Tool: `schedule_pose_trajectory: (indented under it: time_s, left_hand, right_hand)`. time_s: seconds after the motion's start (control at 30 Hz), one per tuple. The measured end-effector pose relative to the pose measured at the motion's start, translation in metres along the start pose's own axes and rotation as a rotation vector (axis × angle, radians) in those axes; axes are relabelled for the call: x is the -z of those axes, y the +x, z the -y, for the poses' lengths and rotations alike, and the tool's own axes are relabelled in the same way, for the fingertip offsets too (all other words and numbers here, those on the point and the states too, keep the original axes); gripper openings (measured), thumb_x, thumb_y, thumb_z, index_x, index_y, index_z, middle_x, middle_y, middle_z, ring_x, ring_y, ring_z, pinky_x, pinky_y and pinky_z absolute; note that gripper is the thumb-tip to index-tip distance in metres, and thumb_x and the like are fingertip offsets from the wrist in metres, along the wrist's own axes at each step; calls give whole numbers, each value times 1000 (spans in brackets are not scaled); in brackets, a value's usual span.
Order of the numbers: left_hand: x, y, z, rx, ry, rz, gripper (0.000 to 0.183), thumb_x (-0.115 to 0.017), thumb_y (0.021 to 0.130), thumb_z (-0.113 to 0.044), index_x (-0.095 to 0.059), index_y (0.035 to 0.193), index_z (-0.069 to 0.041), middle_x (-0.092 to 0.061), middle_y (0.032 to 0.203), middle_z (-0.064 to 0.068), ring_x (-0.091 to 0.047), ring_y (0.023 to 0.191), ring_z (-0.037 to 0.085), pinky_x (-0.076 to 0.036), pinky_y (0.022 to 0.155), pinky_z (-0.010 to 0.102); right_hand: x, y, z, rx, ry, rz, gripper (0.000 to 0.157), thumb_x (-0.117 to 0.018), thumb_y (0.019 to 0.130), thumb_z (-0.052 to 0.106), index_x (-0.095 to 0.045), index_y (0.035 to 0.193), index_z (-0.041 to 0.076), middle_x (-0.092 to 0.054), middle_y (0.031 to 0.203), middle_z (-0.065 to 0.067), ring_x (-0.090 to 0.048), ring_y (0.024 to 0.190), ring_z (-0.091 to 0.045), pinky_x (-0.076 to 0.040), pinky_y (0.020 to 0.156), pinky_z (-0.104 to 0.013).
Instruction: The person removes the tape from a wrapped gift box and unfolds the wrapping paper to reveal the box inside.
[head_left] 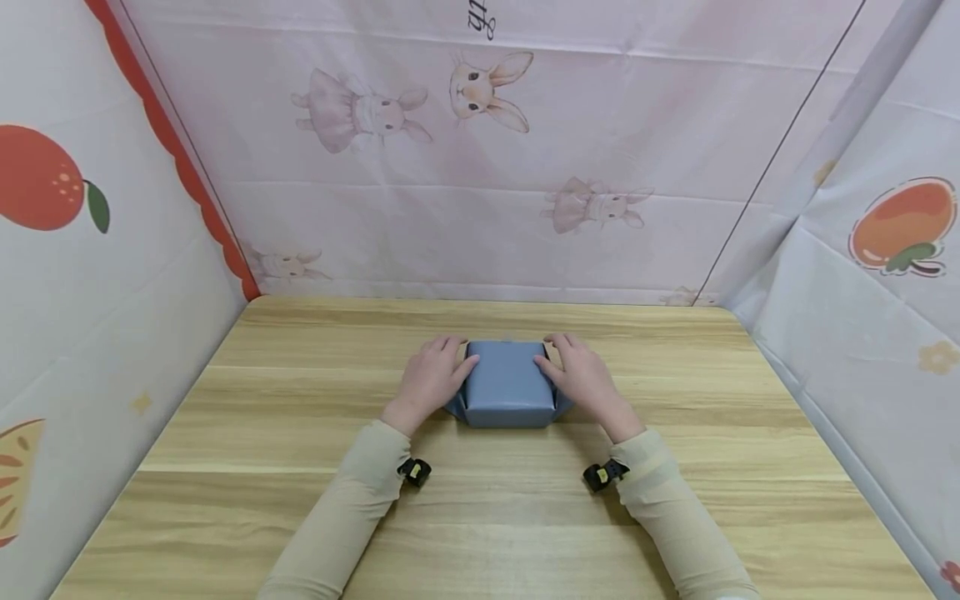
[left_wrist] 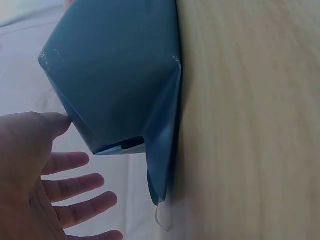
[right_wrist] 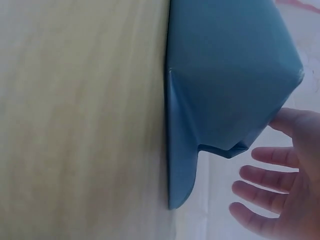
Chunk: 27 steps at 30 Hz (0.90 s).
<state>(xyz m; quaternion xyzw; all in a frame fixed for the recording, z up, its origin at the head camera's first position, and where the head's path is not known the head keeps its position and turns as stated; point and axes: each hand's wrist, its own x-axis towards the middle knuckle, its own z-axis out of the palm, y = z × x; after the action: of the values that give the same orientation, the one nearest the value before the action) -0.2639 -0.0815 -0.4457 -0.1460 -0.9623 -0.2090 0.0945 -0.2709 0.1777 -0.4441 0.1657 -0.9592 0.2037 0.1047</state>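
Note:
A box shape wrapped in blue-grey paper (head_left: 510, 375) sits on the wooden table in the head view. Both side ends have folded flaps that stick out, with one pointed flap (left_wrist: 162, 165) low along the table in the left wrist view and a matching flap (right_wrist: 182, 175) in the right wrist view. My left hand (head_left: 435, 375) is at the left end, its thumb touching the top edge and its other fingers spread beside the flaps. At the right end, my right hand (head_left: 583, 379) mirrors this, thumb on the upper edge, fingers extended. What lies inside the paper is hidden.
The wooden table (head_left: 285, 400) extends around the package. A pink cloth backdrop with rabbits (head_left: 480, 233) rises behind it, and white fruit-printed cloths (head_left: 150, 317) hang at both sides. Each wrist carries a small black camera (head_left: 415, 472) on a strap.

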Motion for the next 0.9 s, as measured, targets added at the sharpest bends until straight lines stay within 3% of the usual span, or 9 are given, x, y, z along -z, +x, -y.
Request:
schedule_pose_trajectory:
  time_s: [0.13,0.27,0.5,0.9]
  left_hand:
    - [-2,1,3,-12,-26,20,53,-46,101,-46,-53,139,-10,-57,136,14,-55,125,34,-46,101,51]
    - [-3,2,4,-26,-68,33,53,-45,102,-45,-51,140,-9,-56,137,15,-54,126,34,-45,103,50]
    - [-2,3,4,-23,-95,58,55,-43,102,-46,-49,142,-9,-55,138,15,-52,129,34,-43,106,50]
    - [-1,1,3,-36,-106,63,55,-45,102,-45,-47,144,-10,-53,140,15,-51,129,35,-44,104,52]
  right_hand:
    - [-2,2,-5,-15,143,60,51,-55,99,36,-50,139,4,-55,134,-19,-51,126,-37,-44,102,-53]
    - [-4,4,-8,-11,259,110,50,-52,101,32,-47,141,2,-52,139,-19,-45,132,-36,-38,109,-54]
    - [-4,5,-7,18,308,100,50,-53,101,31,-48,140,-1,-53,137,-22,-48,130,-37,-39,107,-54]
    - [4,3,-2,-9,359,79,51,-53,101,32,-49,139,-1,-52,139,-23,-48,130,-38,-44,101,-55]
